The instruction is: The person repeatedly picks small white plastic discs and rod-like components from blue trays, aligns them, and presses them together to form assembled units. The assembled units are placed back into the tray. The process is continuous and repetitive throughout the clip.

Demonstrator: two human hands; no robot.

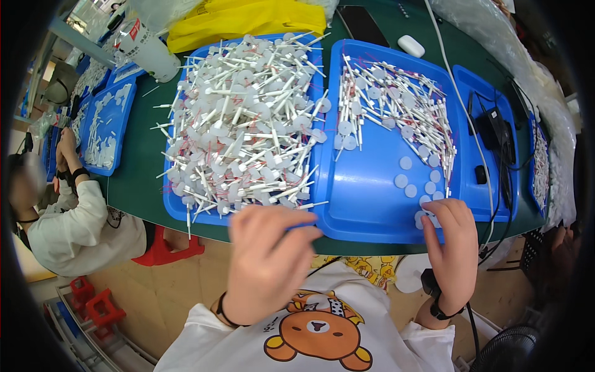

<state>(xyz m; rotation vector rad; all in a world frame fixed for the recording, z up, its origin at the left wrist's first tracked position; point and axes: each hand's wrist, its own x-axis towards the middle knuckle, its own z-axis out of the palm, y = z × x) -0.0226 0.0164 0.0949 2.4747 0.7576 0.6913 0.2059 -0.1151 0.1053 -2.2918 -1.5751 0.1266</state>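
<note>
Heaped in a blue tray are many white sticks with thin red wires and translucent round discs. My left hand is over its near edge, smeared by motion, so I cannot make out anything in its fingers. A second blue tray lies to the right, with a looser pile of the same wired sticks at its far and right side. My right hand reaches into its near right corner, thumb and fingers apart, fingertips at a group of loose white discs.
A third blue tray holds a black power adapter and cables. Behind lie a yellow bag, a dark phone, a white case and a plastic cup. At left sits another person beside a blue tray.
</note>
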